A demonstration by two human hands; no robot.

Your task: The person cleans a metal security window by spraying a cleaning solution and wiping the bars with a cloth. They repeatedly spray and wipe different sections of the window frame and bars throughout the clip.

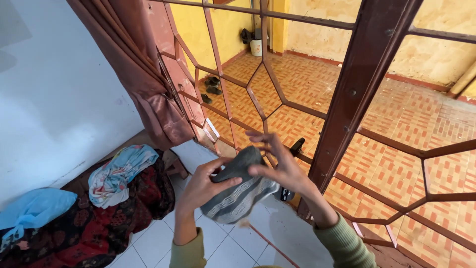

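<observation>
I hold a small grey knitted cloth with a pale woven band [238, 191] in both hands, chest-high, in front of a brown metal window grille of angled bars [277, 101]. My left hand [201, 186] is closed round the cloth's left end, thumb on top and fingers curled under; my right hand [280, 166] presses on it from above, thumb and lower fingers pinching the top fold while the upper fingers stand spread and loose. The cloth looks soft and light to me, sagging between my hands, so I judge it will bend wherever I let go; its edges and corners seem the best places to grip. It is dark grey on the upper fold, lighter grey below, with a pale chain-like pattern running along the lower side. To my left, on the white tiled floor [163, 238], lies a heap of dark red patterned fabric [114, 218], a white cloth with coloured print [119, 176] on top, a light blue cloth [34, 208] beside it.
</observation>
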